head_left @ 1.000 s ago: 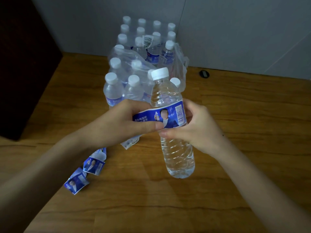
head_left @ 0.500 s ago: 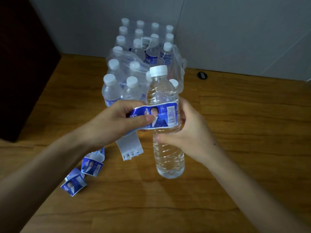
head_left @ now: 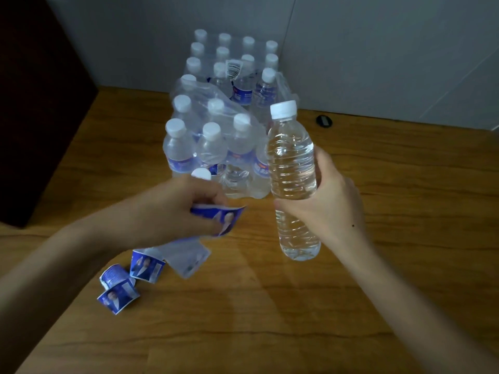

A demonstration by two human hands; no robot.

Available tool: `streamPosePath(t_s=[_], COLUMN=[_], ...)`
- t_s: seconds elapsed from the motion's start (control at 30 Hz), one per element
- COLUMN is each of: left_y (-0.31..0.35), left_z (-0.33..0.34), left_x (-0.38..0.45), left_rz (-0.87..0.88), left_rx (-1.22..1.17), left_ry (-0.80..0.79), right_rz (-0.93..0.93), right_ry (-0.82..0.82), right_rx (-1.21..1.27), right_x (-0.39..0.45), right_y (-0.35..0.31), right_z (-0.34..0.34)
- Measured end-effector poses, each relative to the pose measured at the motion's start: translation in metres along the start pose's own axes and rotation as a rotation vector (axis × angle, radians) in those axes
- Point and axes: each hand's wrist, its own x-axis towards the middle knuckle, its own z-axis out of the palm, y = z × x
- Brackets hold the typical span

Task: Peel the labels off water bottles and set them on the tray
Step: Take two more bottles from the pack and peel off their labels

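Wooden table (head_left: 351, 306): right hand (head_left: 328, 205) grips full, heavy, slick bottle (head_left: 293, 174) mid-body; left hand (head_left: 186, 209) pinches limp label (head_left: 218, 218).

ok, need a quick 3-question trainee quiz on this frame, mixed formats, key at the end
1. True or false: the clear plastic water bottle in the right hand still wears its label.
2. What does the left hand grip? A) white cap B) blue peeled label C) nothing
3. Fill in: the loose blue labels lie on the wooden ___.

Key: 1 false; 2 B; 3 table.
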Motion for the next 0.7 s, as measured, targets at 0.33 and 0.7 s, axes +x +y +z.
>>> streamPosePath(t_s=[0.33, 0.7], left_y=[-0.078, -0.086], left_z=[0.028, 0.033], left_x=[-0.010, 0.012], left_rz=[-0.295, -0.216], left_rx=[0.762, 0.071], left_ry=[-0.141, 0.356], right_rz=[0.017, -0.006], right_ry=[-0.067, -0.096], right_rx=[0.109, 0.273], right_x=[-0.004, -0.007], right_y=[0.004, 0.022], right_z=[0.025, 0.068])
